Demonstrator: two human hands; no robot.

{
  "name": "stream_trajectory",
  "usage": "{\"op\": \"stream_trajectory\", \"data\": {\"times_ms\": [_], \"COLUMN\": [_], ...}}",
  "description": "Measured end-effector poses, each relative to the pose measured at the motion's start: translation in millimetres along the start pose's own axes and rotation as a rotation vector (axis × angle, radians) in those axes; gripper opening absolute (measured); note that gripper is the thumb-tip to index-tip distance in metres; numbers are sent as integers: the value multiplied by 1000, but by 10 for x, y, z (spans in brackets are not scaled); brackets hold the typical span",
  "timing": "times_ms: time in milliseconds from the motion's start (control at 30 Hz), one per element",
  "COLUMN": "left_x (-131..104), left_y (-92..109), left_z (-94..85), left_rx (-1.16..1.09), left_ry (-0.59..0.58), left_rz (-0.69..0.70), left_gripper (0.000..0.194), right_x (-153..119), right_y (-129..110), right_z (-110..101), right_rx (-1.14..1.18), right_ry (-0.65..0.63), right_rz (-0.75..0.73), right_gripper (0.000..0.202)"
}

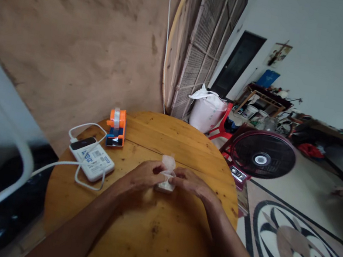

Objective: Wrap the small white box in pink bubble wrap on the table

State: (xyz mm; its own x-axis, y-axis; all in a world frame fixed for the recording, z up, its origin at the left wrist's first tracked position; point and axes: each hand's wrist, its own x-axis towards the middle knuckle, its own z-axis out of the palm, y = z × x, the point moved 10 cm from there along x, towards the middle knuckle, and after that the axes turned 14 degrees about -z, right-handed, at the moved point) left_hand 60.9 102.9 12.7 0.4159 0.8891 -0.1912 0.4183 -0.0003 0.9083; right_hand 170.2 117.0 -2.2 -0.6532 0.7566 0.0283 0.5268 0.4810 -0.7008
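A small clear, whitish container [165,185] sits on the round wooden table [151,240], with a translucent flap or lid [168,162] standing up behind it. My left hand [146,175] is at its left side, fingers bent and closed in on its edge. From the right, my right hand [189,182] grips the opposite edge with thumb and fingers drawn together. What lies inside the container is too small to tell.
An orange and blue tape dispenser [116,127] stands at the table's back left. Nearer is a white power bank [95,161] with a looped white cable [55,163]. Beyond the right edge are a dark red fan [261,157] and a white sack [207,112].
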Motion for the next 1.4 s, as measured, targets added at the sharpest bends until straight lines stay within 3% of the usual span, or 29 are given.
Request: {"op": "stream_trajectory", "data": {"times_ms": [167, 300, 433, 567, 667, 767, 867, 1033, 1233, 1400], "left_x": [-21, -64, -76, -53, -31, 34, 119, 211, 292, 315], "left_y": [-7, 27, 9, -54, -75, -134, -266, -453, -408, -401], "left_z": [121, 140, 115, 86, 87, 3, -165, -342, -243, -218], "left_rx": [64, 90, 98, 34, -12, -61, -77, -24, 1, 63], "left_ry": [-122, -145, -125, -116, -141, -73, 106, 371, 396, 376], "left_rz": [54, 62, 63, 52, 33, -18, -91, -147, -28, -57], "left_gripper": [36, 37, 33, 38, 34, 26, 20, 31, 20, 23], "right_x": [-69, -198, -252, -235, -188, -149, -134, -167, -268, -289], "right_y": [-167, -379, -564, -541, -525, -492, -443, -533, -513, -484], "right_z": [2, -82, 12, 54, 67, 54, 29, 88, 154, 172], "right_rx": [-45, -271, -416, -510, -421, -289, -252, -301, -338, -318], "right_ry": [19, 106, 69, 71, 64, 54, 60, 63, 110, 135], "right_rz": [-34, -22, -96, -77, -101, -97, -50, -116, -118, -153], "right_gripper": [24, 26, 39, 39, 34, 33, 31, 31, 37, 38]}}
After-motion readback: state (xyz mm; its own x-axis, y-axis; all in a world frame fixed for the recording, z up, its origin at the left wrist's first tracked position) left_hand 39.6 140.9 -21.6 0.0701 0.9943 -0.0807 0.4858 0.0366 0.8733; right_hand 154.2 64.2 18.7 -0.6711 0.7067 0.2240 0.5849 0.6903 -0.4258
